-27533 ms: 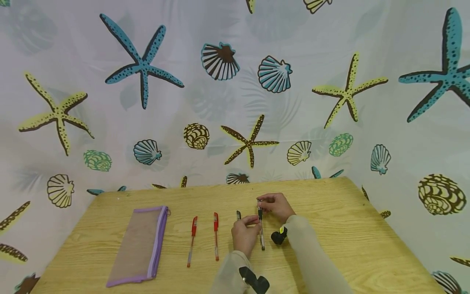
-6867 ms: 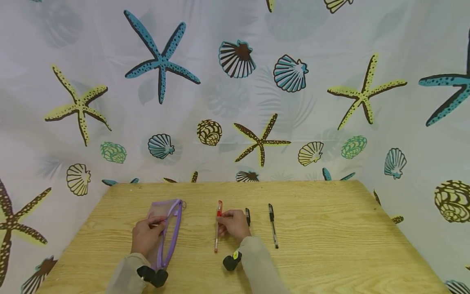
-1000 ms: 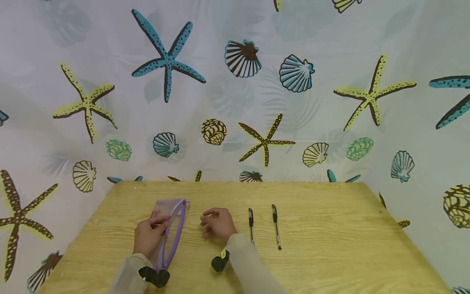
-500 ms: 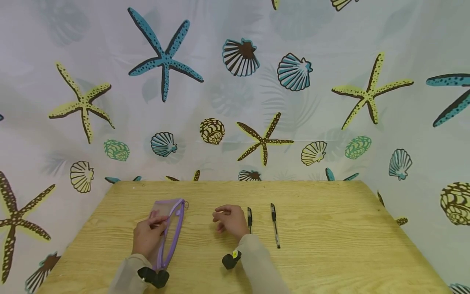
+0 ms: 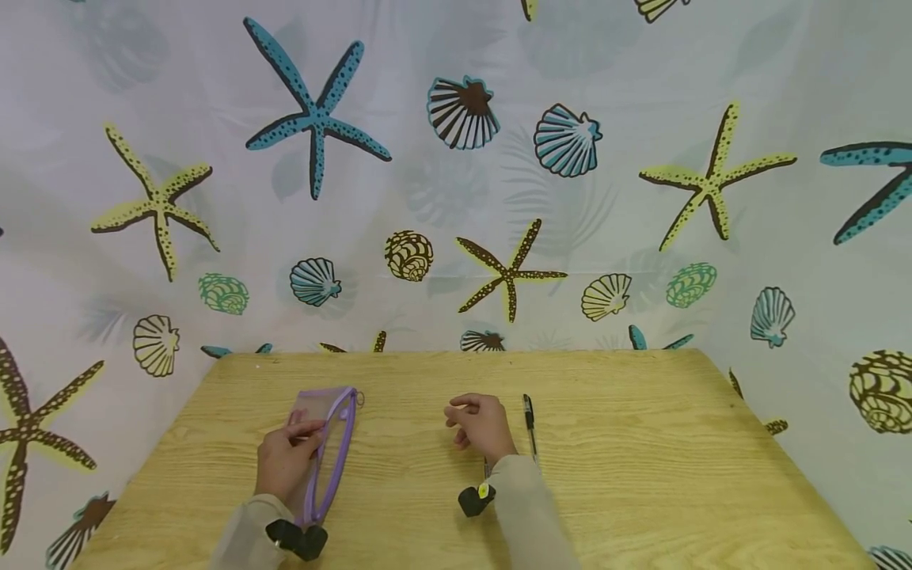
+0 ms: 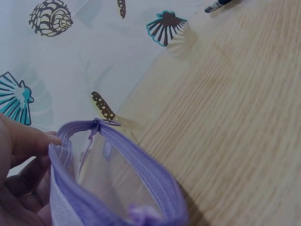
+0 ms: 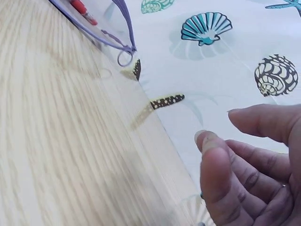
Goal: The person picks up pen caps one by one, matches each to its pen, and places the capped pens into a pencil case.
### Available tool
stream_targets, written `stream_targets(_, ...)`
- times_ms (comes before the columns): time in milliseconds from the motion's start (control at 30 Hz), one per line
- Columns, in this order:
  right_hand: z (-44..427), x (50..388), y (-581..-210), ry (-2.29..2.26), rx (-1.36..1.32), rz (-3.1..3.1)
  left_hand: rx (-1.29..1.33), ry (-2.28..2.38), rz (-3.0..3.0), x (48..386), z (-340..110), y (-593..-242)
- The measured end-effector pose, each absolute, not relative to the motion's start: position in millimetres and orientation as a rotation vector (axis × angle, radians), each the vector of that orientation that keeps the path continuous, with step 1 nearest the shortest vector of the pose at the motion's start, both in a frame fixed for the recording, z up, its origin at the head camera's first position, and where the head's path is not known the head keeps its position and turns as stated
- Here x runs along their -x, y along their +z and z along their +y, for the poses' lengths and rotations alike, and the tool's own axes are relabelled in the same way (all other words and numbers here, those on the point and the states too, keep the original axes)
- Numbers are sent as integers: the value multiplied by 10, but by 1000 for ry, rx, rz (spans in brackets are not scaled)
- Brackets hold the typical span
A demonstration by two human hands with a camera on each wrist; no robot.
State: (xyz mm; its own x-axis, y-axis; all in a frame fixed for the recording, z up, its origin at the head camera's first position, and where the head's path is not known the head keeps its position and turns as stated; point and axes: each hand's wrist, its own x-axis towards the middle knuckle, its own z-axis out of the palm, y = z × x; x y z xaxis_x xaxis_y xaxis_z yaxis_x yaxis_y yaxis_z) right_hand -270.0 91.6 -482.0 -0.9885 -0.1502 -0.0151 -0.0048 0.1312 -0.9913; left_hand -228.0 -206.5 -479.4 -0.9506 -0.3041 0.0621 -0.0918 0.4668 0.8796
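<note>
My left hand (image 5: 285, 461) pinches the near side of a see-through zip pencil pouch (image 5: 340, 459) with purple trim. The pouch's zipper gapes open, as its purple rim (image 6: 155, 181) shows in the left wrist view. Through its side, a red pen (image 7: 83, 10) is visible in the right wrist view. My right hand (image 5: 484, 424) hovers with loosely bent fingers and nothing between them. It covers most of one black gel pen (image 5: 488, 469). Just right of it lies another black gel pen (image 5: 530, 419), partly behind the sleeve.
A light wooden table (image 5: 641, 443) carries everything. Behind it hangs a white curtain (image 5: 442, 190) printed with starfish and shells, which meets the table's back edge. A small metal ring (image 5: 359, 398) hangs at the pouch's far end. Black cameras are strapped to both wrists.
Over the last second my right hand moved right from beside the pouch to over the black pen. The red pen it held earlier has left the table. My left hand stays on the pouch.
</note>
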Motion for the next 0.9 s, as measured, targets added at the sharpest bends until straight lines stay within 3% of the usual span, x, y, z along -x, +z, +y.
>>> stream_targets(900,1282,2659,-4970,-1939,-109,2433,-343,-1459,-2519,2288,-2061,-4799)
